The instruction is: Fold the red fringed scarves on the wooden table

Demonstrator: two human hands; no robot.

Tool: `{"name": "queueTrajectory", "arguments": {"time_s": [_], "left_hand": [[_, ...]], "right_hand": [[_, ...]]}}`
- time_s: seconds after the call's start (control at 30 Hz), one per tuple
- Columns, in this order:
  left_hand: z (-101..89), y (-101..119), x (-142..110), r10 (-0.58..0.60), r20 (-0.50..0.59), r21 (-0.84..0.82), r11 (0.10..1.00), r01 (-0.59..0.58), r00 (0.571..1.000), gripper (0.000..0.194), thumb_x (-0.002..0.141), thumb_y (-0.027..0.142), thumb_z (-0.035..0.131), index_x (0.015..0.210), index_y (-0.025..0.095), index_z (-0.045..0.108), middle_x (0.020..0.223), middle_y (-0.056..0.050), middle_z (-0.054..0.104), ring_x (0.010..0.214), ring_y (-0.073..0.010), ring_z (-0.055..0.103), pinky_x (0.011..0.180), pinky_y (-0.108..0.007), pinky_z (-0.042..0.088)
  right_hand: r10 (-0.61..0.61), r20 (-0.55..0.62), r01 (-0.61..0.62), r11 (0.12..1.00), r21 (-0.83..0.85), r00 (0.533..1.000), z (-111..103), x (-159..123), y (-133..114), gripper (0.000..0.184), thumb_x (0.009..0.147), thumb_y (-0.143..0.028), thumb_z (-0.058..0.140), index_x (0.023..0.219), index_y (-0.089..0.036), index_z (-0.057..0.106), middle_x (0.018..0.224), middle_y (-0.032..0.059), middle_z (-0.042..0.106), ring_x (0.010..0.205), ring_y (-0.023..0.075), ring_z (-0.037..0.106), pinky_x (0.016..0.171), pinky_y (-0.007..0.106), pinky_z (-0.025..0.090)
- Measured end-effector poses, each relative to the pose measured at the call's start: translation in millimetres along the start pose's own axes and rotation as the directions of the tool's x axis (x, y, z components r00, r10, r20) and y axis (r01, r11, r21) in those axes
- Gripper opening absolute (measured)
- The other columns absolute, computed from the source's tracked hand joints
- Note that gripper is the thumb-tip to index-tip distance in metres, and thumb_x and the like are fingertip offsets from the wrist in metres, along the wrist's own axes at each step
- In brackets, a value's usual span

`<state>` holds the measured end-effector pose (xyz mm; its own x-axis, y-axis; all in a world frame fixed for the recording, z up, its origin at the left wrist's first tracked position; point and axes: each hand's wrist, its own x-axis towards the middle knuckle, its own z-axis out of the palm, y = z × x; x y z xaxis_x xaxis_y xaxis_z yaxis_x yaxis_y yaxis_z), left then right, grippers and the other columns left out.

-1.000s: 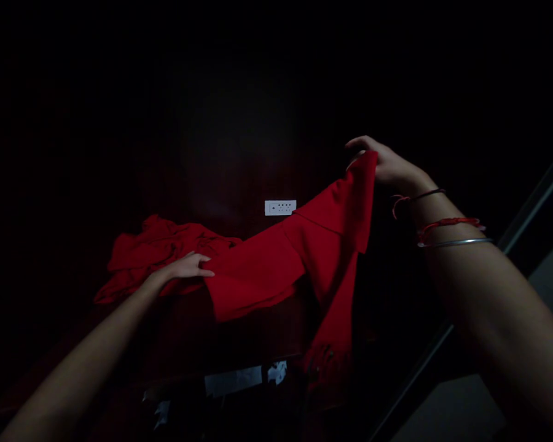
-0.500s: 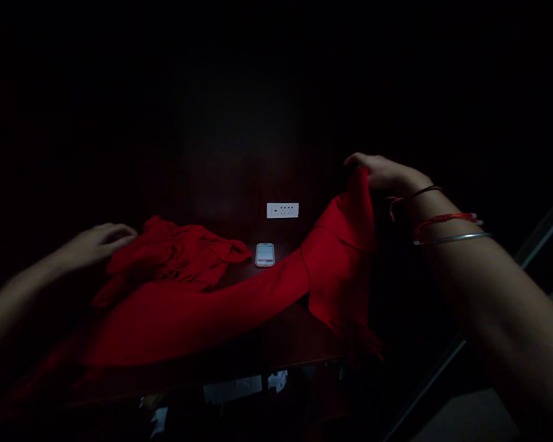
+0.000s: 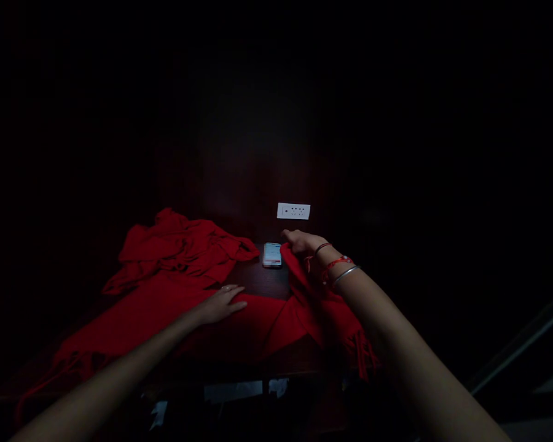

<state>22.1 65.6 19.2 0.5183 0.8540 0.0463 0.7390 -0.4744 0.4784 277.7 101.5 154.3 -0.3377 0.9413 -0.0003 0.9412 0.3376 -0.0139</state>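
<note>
A red scarf point(image 3: 138, 316) with fringed ends lies spread along the front of a dark table point(image 3: 258, 279). My left hand point(image 3: 222, 303) rests on its middle, palm down, with the fingers stretched out. Its right part is raised in my right hand point(image 3: 299, 240), whose fingers are closed on the edge just right of the phone. Fringe hangs below my right forearm. Behind the flat stretch, a bunched heap of red cloth point(image 3: 184, 245) lies on the left; whether it is one piece with the scarf, I cannot tell.
A lit phone point(image 3: 272, 254) stands at the back of the table near the wall. Above it is a white socket plate point(image 3: 294, 211). Pale papers point(image 3: 233, 390) show below the table's front edge. The surroundings are very dark.
My right hand has come down and left with the scarf's end, from high on the right to beside the phone. My left hand has moved right from the heap onto the flat scarf.
</note>
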Motion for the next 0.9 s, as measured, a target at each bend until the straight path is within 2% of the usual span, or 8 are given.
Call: {"name": "queueTrajectory", "arguments": {"time_s": [0.07, 0.17, 0.27, 0.37, 0.5, 0.63, 0.77, 0.9], "left_hand": [[1.1, 32.0, 16.5, -0.027, -0.126, -0.228, 0.974, -0.002, 0.992, 0.051, 0.073, 0.048, 0.038, 0.111, 0.015, 0.046, 0.105, -0.01, 0.055, 0.097, -0.0201, 0.049, 0.083, -0.029, 0.035], [13.6, 84.5, 41.6, -0.145, -0.21, -0.428, 0.903, 0.042, 0.967, 0.051, 0.07, 0.048, 0.044, 0.108, 0.014, 0.042, 0.083, -0.006, 0.059, 0.079, -0.018, 0.055, 0.072, -0.027, 0.04], [24.3, 127.0, 60.8, -0.21, -0.337, -0.433, 0.9, 0.047, 0.918, 0.061, 0.064, 0.05, 0.053, 0.107, 0.012, 0.036, 0.088, -0.011, 0.055, 0.081, -0.0209, 0.053, 0.07, -0.029, 0.039], [25.0, 152.1, 75.6, -0.257, -0.427, -0.427, 0.902, 0.057, 0.867, 0.06, 0.064, 0.048, 0.054, 0.106, 0.011, 0.034, 0.09, -0.014, 0.054, 0.082, -0.0239, 0.053, 0.067, -0.031, 0.038], [15.4, 153.5, 91.0, -0.281, -0.458, -0.431, 0.9, 0.066, 0.843, 0.032, 0.066, 0.027, 0.052, 0.095, 0.015, 0.043, 0.081, -0.009, 0.057, 0.077, -0.0215, 0.054, 0.066, -0.03, 0.038], [-9.9, 130.5, 92.1, -0.218, -0.443, -0.507, 0.861, -0.043, 0.87, 0.012, 0.064, 0.014, 0.046, 0.075, 0.015, 0.051, 0.073, -0.003, 0.057, 0.071, -0.0167, 0.054, 0.063, -0.026, 0.039], [-59.0, 113.4, 77.2, -0.103, -0.431, -0.529, 0.833, -0.159, 0.897, 0.011, 0.064, 0.017, 0.045, 0.071, 0.014, 0.053, 0.066, 0.001, 0.055, 0.064, -0.0131, 0.052, 0.06, -0.023, 0.039], [-95.1, 110.9, 60.0, 0.113, -0.492, -0.431, 0.83, -0.354, 0.863, 0.017, 0.065, 0.025, 0.048, 0.077, 0.014, 0.053, 0.07, 0.002, 0.055, 0.067, -0.0128, 0.051, 0.063, -0.023, 0.04]], "right_hand": [[-0.001, 0.027, 0.001, 1.0, -0.004, 1.0, -1.8, 7.7, -2.2, 0.059, 0.059, -0.008, 0.052, 0.116, -0.016, 0.037, 0.104, 0.0131, 0.054, 0.081, 0.0198, 0.057, 0.055, 0.022, 0.044], [-0.022, 0.02, 0.022, 1.0, -0.01, 1.0, -10.5, 14.5, -4.4, 0.069, 0.058, -0.006, 0.053, 0.122, -0.016, 0.03, 0.109, 0.0138, 0.051, 0.088, 0.0211, 0.055, 0.059, 0.022, 0.045], [-0.059, -0.06, 0.059, 0.998, -0.003, 0.996, -21.7, 12.9, -2.6, 0.072, 0.057, -0.004, 0.051, 0.124, -0.015, 0.027, 0.115, 0.0134, 0.047, 0.095, 0.0212, 0.051, 0.067, 0.022, 0.044], [-0.031, -0.089, 0.028, 0.999, -0.03, 0.996, -33.6, 7.8, 2.8, 0.076, 0.057, -0.004, 0.053, 0.126, -0.014, 0.024, 0.113, 0.0135, 0.049, 0.095, 0.0219, 0.051, 0.071, 0.024, 0.043], [0.012, -0.135, -0.023, 0.996, -0.085, 0.991, -46.0, -2.2, 12.6, 0.081, 0.056, -0.006, 0.058, 0.128, -0.013, 0.021, 0.112, 0.014, 0.049, 0.098, 0.0234, 0.049, 0.077, 0.027, 0.041], [0.025, -0.154, -0.03, 0.999, -0.029, 0.988, -53.0, -21.1, 20.4, 0.083, 0.053, -0.011, 0.063, 0.127, -0.014, 0.025, 0.116, 0.0131, 0.046, 0.103, 0.0242, 0.045, 0.082, 0.029, 0.038], [-0.082, -0.242, 0.127, 0.976, 0.177, 0.967, -65.8, -47.9, 17.4, 0.08, 0.055, -0.015, 0.065, 0.125, -0.016, 0.027, 0.118, 0.0099, 0.043, 0.102, 0.021, 0.044, 0.084, 0.029, 0.037], [-0.166, -0.353, 0.306, 0.868, 0.39, 0.921, -83.5, -68.5, 3.9, 0.075, 0.062, -0.015, 0.059, 0.127, -0.019, 0.021, 0.117, 0.0073, 0.044, 0.096, 0.0173, 0.048, 0.081, 0.03, 0.04]]}}
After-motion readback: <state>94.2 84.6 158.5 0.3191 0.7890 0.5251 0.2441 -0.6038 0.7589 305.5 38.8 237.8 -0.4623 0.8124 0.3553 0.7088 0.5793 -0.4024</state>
